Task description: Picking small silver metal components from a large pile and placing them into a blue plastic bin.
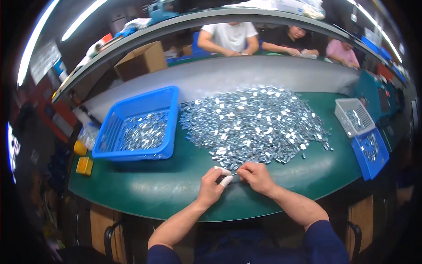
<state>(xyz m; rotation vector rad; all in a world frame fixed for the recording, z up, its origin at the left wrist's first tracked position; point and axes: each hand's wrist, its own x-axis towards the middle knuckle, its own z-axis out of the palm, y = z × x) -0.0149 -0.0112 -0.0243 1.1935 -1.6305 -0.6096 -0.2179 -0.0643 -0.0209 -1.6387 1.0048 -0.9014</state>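
My left hand (212, 187) is closed in a pinch, with white covers on its thumb and a fingertip. Facing it, my right hand (258, 177) also pinches, its fingers bare. Between the two sets of fingertips sits a small shiny metal piece (234, 174), mostly hidden by the fingers; its exact shape is too small to tell. Just beyond the hands spreads a large heap of small flat silvery metal pieces (255, 125) on the green table (145, 189). Both hands are held above the table near its front edge.
On the left stands a blue basket (173, 116) partly filled with metal pieces, beside small yellow boxes (84, 166). A white basket (340, 115) and a blue tray (381, 165) with pieces are at right. A shelf (193, 20) spans overhead; other people (228, 37) work beyond the low partition.
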